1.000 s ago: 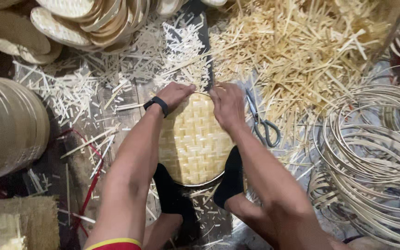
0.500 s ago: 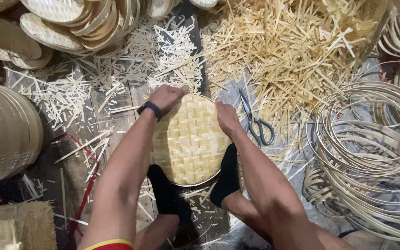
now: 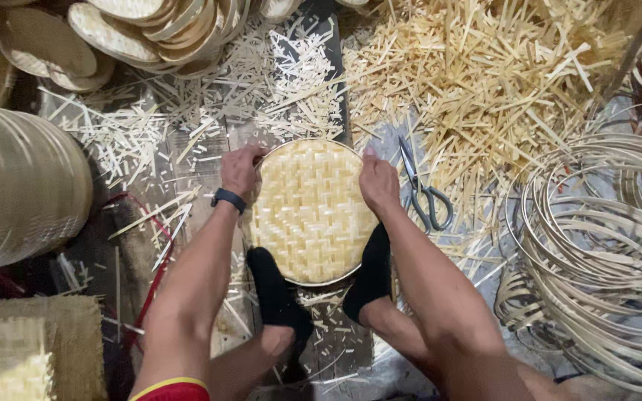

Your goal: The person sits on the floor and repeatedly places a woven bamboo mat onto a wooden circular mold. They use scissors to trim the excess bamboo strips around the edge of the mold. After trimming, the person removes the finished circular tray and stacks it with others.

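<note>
A round woven bamboo tray [image 3: 311, 212] lies flat on the floor between my two black-socked feet [image 3: 280, 297]. My left hand [image 3: 241, 169], with a black band on the wrist, grips the tray's upper left rim. My right hand [image 3: 377, 182] presses on the upper right rim, fingers curled over the edge. Both feet pin the tray's lower edge from either side.
Scissors [image 3: 425, 193] lie just right of my right hand. A heap of bamboo offcuts [image 3: 499, 82] spreads at the upper right. Coiled bamboo hoops [image 3: 603, 238] fill the right. Stacked woven trays [image 3: 143, 30] sit at the top left, a large stack [image 3: 16, 186] at the left.
Both hands have slid apart from the tray's top edge to its upper left and upper right rim. The view has shifted slightly.
</note>
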